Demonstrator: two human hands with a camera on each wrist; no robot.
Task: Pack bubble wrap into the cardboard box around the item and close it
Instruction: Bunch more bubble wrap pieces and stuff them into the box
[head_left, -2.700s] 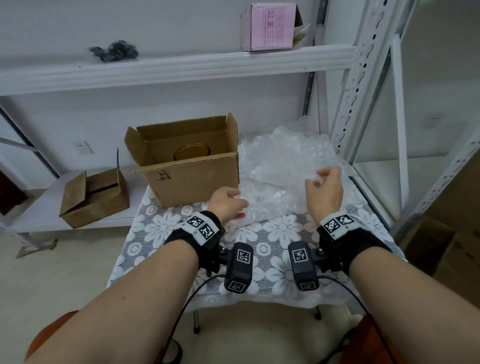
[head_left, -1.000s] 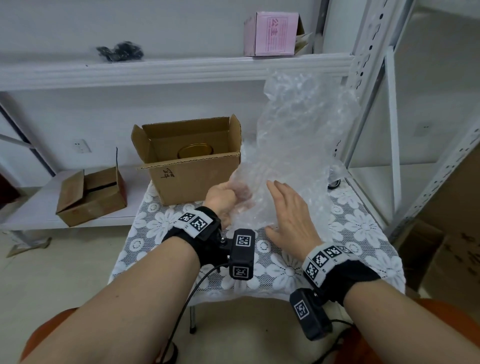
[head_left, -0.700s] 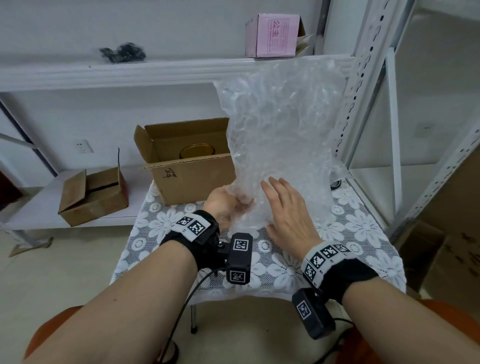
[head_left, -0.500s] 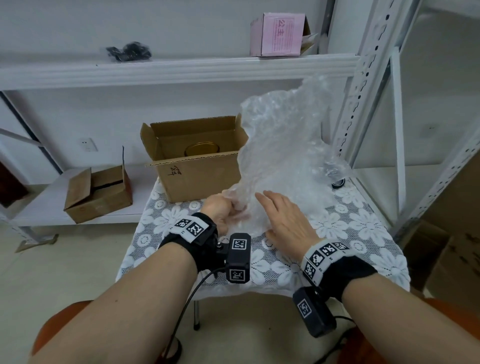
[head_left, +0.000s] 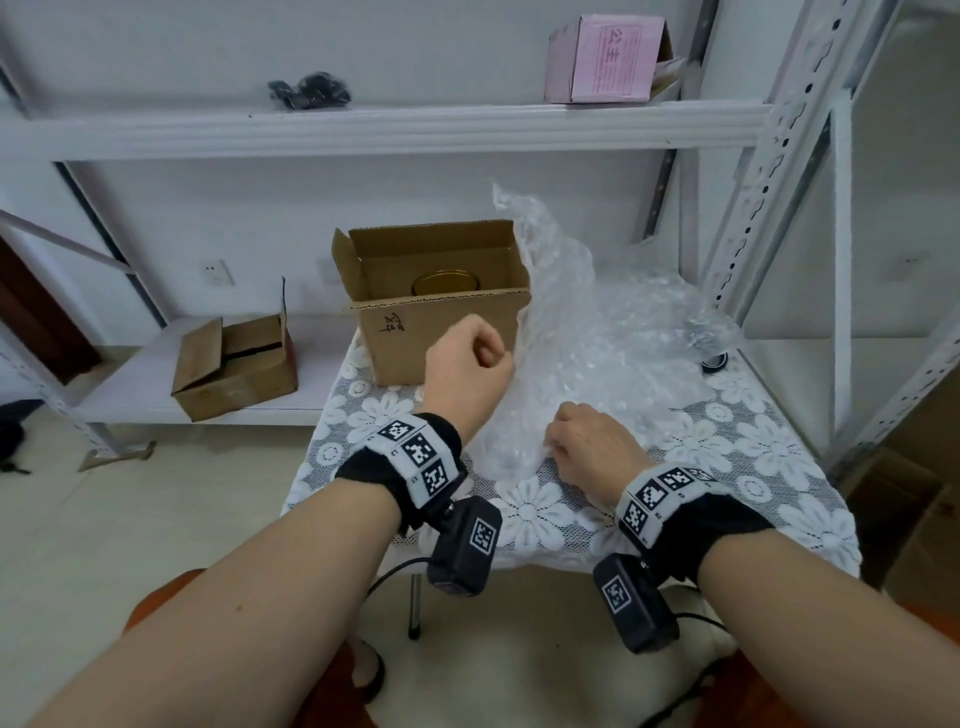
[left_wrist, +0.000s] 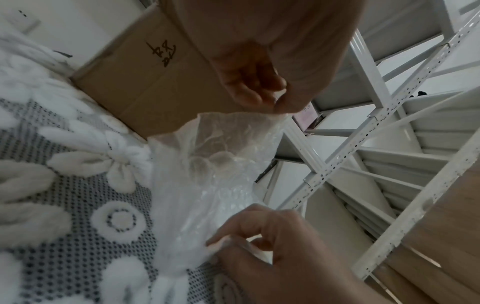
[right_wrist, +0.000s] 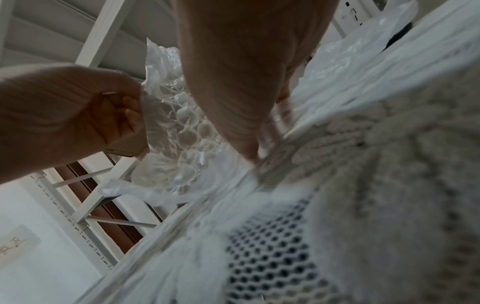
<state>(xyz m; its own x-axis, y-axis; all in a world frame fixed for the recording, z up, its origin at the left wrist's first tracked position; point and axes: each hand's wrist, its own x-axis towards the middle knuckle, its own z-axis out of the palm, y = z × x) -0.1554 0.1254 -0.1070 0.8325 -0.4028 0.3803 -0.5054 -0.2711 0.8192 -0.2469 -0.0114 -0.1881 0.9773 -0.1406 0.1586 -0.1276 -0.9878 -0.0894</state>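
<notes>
The step in hand, by judgement, is gathering the bubble wrap (head_left: 597, 332) before any of it goes into the cardboard box (head_left: 441, 306). The sheet lies crumpled on the table (head_left: 769, 447), just right of the box, with one corner standing up against the box's right wall. The left hand (head_left: 467, 358) is raised in front of the box, its grip closed on the sheet's near-left edge; the left wrist view shows thumb and fingers pinching the film. The right hand (head_left: 592, 441) sits low at the sheet's near edge, fingers curled; the left wrist view shows its fingertips (left_wrist: 221, 240) pinching the film against the lace tablecloth (head_left: 524, 514). The box stands open at the table's far left, flaps up, with the item, a round gold-lidded tin (head_left: 447, 283), inside; no wrap is visible in it. The next move calls for lifting the sheet clear of the table, carrying it left over the open top, and feeding it down between tin and walls. The flaps must stay clear until the filling is seated.
</notes>
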